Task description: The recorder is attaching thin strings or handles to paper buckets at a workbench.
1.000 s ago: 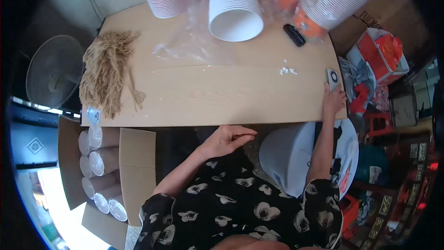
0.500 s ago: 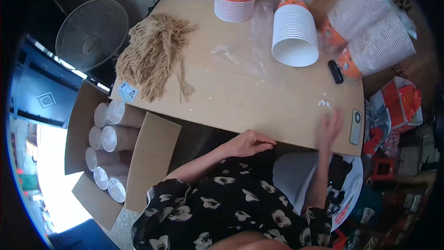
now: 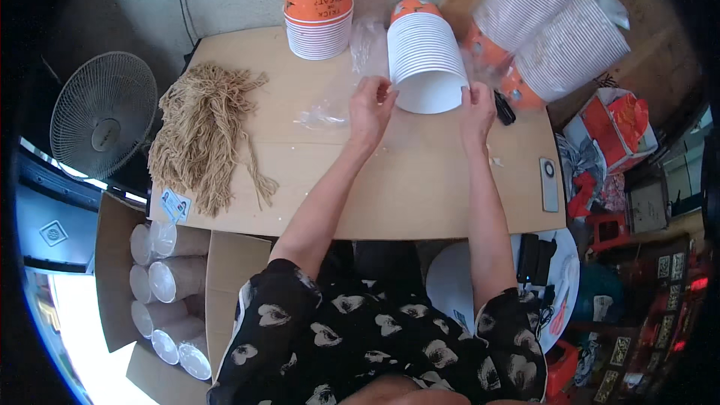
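A nested stack of white-rimmed paper buckets [image 3: 429, 52] lies on its side at the far side of the table, its open mouth facing me and orange at its far end. My left hand [image 3: 371, 111] pinches the left rim of the nearest bucket [image 3: 431, 94]. On the opposite rim, the fingers of my right hand [image 3: 478, 114] are closed as well. Both arms reach forward over the wooden tabletop [image 3: 420, 187]. Left of this stack an upright stack of orange printed buckets [image 3: 318, 11] stands by the wall, with clear plastic wrap [image 3: 330, 105] beside it.
Tan cord strands [image 3: 202, 131] are heaped at the table's left. A cardboard box [image 3: 229, 277] with wrapped cup-like stacks stands below, near a fan [image 3: 105, 116]. Two bagged bucket stacks [image 3: 551, 30] lean at the right, by a black object [image 3: 504, 109]. A grey strip-shaped item [image 3: 549, 184] lies near the right edge.
Both hands have moved forward from the table's near edge to the lying stack and taken hold of the nearest bucket's rim. My view has shifted, too.
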`<act>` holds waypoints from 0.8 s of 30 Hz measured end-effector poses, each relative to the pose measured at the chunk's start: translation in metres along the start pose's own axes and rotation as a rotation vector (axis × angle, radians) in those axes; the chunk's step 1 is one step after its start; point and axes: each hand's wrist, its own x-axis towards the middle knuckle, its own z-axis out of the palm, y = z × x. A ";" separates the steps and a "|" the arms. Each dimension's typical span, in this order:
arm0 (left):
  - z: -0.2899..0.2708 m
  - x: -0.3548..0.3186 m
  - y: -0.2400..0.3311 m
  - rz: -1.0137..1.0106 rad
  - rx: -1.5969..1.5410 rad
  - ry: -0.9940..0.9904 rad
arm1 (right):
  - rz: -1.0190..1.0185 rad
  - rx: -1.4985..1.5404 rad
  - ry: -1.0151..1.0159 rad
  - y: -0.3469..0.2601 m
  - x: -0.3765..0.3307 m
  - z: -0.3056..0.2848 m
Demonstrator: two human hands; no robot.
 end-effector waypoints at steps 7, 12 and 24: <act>0.010 0.001 -0.027 -0.071 -0.026 0.035 | -0.022 -0.125 0.063 0.007 0.000 0.017; 0.020 0.000 -0.032 0.053 0.030 0.041 | -0.048 -0.206 0.127 0.013 0.003 0.012; 0.021 -0.008 0.004 -0.091 0.140 -0.088 | 0.044 -0.033 -0.029 0.002 -0.005 0.002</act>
